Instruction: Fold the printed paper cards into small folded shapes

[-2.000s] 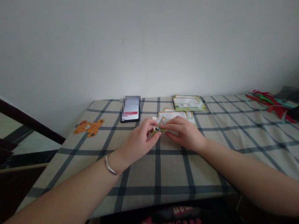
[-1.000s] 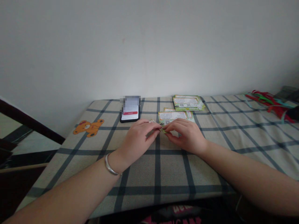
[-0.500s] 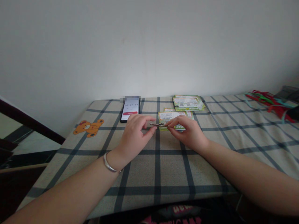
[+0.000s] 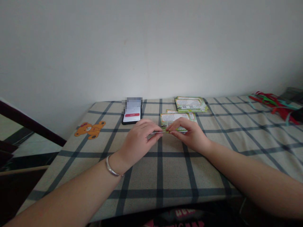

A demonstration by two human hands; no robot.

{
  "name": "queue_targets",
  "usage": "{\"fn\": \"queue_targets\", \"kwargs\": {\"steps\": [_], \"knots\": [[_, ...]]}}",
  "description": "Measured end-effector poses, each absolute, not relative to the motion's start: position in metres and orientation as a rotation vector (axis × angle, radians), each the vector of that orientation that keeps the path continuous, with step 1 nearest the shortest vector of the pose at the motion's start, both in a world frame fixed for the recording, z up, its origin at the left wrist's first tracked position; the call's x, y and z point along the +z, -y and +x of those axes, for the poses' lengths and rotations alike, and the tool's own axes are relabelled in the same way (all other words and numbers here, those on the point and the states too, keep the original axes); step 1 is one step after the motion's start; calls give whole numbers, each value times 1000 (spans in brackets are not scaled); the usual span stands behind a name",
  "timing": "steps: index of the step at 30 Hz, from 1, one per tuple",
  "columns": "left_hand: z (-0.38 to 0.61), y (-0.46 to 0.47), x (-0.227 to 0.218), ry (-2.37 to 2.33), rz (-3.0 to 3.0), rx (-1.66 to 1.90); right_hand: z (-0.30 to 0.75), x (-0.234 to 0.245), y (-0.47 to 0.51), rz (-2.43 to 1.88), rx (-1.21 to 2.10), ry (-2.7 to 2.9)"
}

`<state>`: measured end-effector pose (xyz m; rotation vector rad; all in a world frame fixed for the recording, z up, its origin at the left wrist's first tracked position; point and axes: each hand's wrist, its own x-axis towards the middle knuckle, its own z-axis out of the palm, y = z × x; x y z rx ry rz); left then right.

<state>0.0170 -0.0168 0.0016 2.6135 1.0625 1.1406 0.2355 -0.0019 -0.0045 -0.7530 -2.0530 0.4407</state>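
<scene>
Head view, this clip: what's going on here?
A person sits or stands at a checked cloth, with the left hand and right hand close together. Both hold a thin flat piece in a finger-and-thumb grip, seen nearly edge-on, so its face can't be made out. Just beyond, partly hidden by the right hand, lie green-edged printed cards; a second stack lies near the wall. A phone lies beyond the left hand.

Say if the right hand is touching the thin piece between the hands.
Touching: the head view shows the right hand pinching one end of the thin piece between thumb and forefinger.
</scene>
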Motion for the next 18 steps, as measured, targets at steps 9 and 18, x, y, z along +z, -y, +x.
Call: {"fn": "queue_targets", "kwargs": {"steps": [9,18], "knots": [[16,19,-3,-1264,2601,932,235,-5,3,-856,423,2061],[17,19,-2,-1289,2644,899,234,-5,4,-928,309,2074]]}}
